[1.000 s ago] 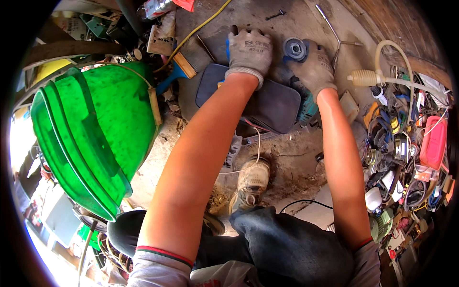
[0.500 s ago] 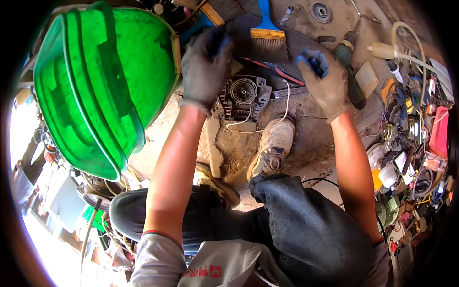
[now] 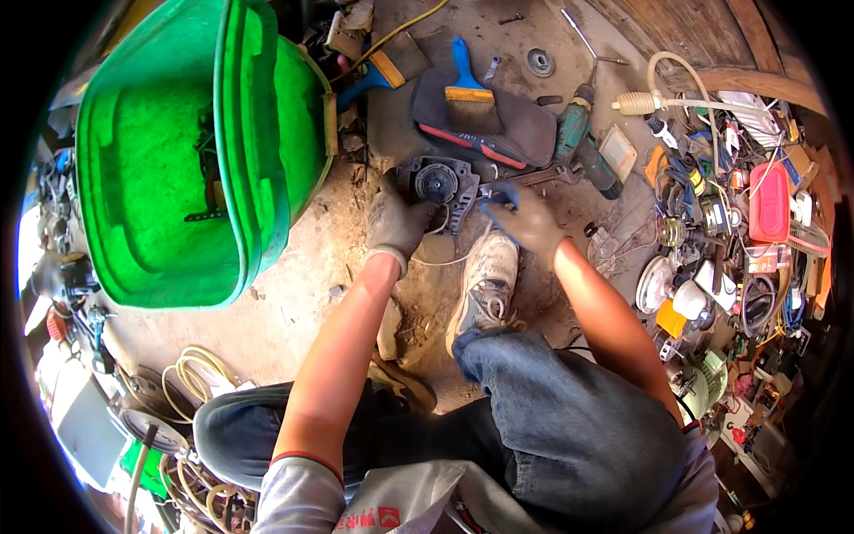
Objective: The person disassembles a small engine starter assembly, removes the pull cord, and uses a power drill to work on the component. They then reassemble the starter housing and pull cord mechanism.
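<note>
A dark metal housing (image 3: 435,183) with a round, spool-like centre is off the ground or resting just beyond my shoe; I cannot tell which. My left hand (image 3: 396,221), in a grey glove, grips its left edge, thumb on the near side. At the housing's right side, my gloved right hand (image 3: 527,216) has thumb and fingers drawn together in a pinch. A small bright bit shows at those fingertips, too small to name. From the housing's lower edge a thin white cord (image 3: 442,263) loops past the shoe and up toward the right hand.
A big green tub (image 3: 160,178) stands at left. Beyond the housing lie a dark pouch (image 3: 525,133), a blue-handled brush (image 3: 470,93), a cordless drill (image 3: 574,129), a wrench (image 3: 551,175) and a metal disc (image 3: 539,61). Mixed scrap, including a red plastic tray (image 3: 769,202), is heaped at right.
Both hands have come down and inward to the housing from above the pouch. My left hand has taken hold of the housing. The view has shifted, showing more inside the tub.
</note>
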### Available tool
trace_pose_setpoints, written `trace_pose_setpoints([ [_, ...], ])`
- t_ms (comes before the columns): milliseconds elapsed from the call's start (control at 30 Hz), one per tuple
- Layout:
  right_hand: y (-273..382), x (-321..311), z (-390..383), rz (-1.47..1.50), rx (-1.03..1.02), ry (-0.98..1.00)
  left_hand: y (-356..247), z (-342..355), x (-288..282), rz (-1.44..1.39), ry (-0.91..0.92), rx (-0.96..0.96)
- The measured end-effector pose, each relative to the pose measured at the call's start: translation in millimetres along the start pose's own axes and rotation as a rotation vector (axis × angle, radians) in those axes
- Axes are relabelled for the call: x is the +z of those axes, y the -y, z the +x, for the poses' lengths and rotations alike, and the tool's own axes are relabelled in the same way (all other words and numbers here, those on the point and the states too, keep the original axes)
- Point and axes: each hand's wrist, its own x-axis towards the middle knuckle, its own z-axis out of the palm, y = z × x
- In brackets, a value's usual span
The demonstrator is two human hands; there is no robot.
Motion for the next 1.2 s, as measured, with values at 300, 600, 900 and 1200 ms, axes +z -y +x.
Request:
trace_pose_setpoints([
  [300,34,18,1,0.628,0.119,0.035,34,-5,3,-0.807,0.168,-0.034],
  [600,112,-47,-39,0.490,0.061,0.037,-83,-66,-34,-0.733,0.131,-0.123],
  [900,300,-119,-141,0.287,-0.080,0.088,-227,-184,-141,-1.096,0.018,-0.261],
  [1200,535,-74,-301,0.433,0.005,0.264,-329,-376,-367,-1.349,-0.329,-0.207],
])
